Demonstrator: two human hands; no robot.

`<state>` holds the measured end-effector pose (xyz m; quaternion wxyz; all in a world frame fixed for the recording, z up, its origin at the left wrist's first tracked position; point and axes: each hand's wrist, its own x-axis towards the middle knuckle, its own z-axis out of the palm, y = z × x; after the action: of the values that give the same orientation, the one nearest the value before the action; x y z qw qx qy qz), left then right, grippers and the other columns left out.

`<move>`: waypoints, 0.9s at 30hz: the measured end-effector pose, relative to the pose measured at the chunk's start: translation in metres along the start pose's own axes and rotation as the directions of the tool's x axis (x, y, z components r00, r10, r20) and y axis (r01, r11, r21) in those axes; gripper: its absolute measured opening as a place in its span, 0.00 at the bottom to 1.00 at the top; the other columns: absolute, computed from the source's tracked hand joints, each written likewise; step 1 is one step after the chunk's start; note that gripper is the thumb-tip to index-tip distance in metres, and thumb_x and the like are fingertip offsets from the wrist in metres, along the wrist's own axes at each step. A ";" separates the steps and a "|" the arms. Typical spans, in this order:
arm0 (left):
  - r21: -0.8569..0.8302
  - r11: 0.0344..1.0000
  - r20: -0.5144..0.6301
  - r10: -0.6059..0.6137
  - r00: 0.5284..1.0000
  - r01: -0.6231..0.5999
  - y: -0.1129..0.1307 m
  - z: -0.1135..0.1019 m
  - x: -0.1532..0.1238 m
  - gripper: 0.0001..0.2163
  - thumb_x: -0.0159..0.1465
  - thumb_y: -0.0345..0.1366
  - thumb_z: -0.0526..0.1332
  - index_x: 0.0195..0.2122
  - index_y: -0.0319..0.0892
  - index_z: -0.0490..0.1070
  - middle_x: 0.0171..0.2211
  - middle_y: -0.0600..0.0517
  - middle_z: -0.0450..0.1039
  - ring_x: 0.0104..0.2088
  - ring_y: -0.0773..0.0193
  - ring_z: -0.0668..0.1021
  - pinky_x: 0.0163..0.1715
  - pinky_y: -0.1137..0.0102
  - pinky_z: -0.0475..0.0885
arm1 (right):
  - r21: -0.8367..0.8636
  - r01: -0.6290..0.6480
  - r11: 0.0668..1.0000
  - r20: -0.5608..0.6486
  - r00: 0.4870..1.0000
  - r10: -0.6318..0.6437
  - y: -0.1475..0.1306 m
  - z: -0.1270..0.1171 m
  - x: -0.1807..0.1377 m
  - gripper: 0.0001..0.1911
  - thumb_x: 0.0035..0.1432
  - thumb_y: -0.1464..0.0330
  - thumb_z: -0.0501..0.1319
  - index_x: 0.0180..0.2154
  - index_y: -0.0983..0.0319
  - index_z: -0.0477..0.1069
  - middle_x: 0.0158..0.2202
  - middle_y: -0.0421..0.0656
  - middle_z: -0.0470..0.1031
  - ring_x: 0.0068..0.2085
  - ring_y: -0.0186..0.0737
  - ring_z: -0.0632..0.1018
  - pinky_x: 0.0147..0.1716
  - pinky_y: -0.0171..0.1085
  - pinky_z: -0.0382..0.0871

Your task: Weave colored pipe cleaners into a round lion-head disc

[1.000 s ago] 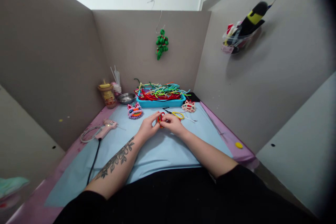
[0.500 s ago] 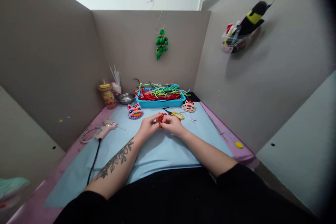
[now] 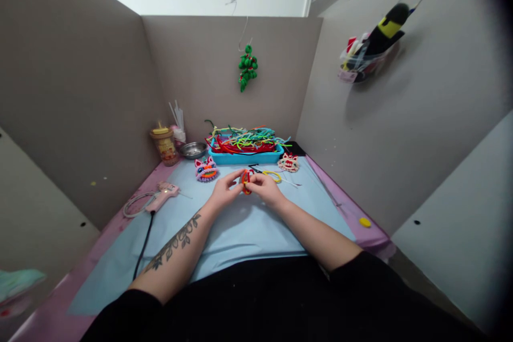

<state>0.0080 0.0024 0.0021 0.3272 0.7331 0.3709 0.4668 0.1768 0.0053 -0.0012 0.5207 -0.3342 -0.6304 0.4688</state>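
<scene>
Head view: where's the red-and-yellow piece (image 3: 247, 181)?

– Over the worktop (image 3: 256, 232), nearer its far edge than its near one.

– And the grip?

– Left hand (image 3: 225, 191) and right hand (image 3: 263, 188) both pinch it, fingertips close together (they hide much of it).

– Around it?

– Yellow-handled scissors (image 3: 272, 176) just beyond the right hand, a blue tray (image 3: 245, 158) along the far edge, a pink glue gun (image 3: 161, 199) towards the left edge.

This looks like a craft workshop booth, with grey partitions (image 3: 196, 64) around a covered table (image 3: 256, 235). A glue gun (image 3: 160, 200), scissors (image 3: 272, 176) and a blue tray (image 3: 245, 158) heaped with fuzzy coloured stems (image 3: 256, 140) show it, as does the tool holder (image 3: 363, 64) on the right partition.
</scene>
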 end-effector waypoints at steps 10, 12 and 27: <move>0.180 0.954 0.173 0.211 0.962 -0.241 0.006 -0.002 -0.001 0.40 0.51 0.43 0.67 0.63 0.43 0.52 0.62 0.40 0.54 0.62 0.50 0.59 0.59 0.56 0.56 | 0.487 -0.277 0.828 0.109 0.960 0.257 -0.005 -0.007 0.003 0.15 0.40 0.64 0.71 0.26 0.63 0.68 0.25 0.39 0.75 0.28 0.34 0.76 0.32 0.35 0.70; 0.147 0.970 0.159 0.168 0.973 -0.192 0.004 -0.001 -0.002 0.38 0.52 0.44 0.66 0.63 0.45 0.52 0.61 0.41 0.55 0.60 0.51 0.62 0.55 0.59 0.63 | 0.497 -0.289 0.818 0.126 0.957 0.262 -0.006 -0.006 0.002 0.15 0.40 0.63 0.71 0.28 0.63 0.68 0.27 0.39 0.75 0.29 0.34 0.76 0.32 0.35 0.70; -0.017 0.997 0.044 -0.075 0.996 0.076 -0.002 -0.002 0.004 0.29 0.57 0.48 0.59 0.58 0.41 0.60 0.54 0.42 0.66 0.46 0.56 0.73 0.40 0.65 0.72 | 0.398 -0.264 0.879 0.115 0.965 0.237 -0.009 -0.002 0.000 0.17 0.36 0.62 0.72 0.22 0.64 0.68 0.21 0.38 0.72 0.26 0.33 0.74 0.31 0.36 0.70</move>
<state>0.0068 0.0068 0.0025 0.3594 0.7252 0.3870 0.4417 0.1794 0.0029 0.0075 0.4941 -0.2813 -0.4854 0.6642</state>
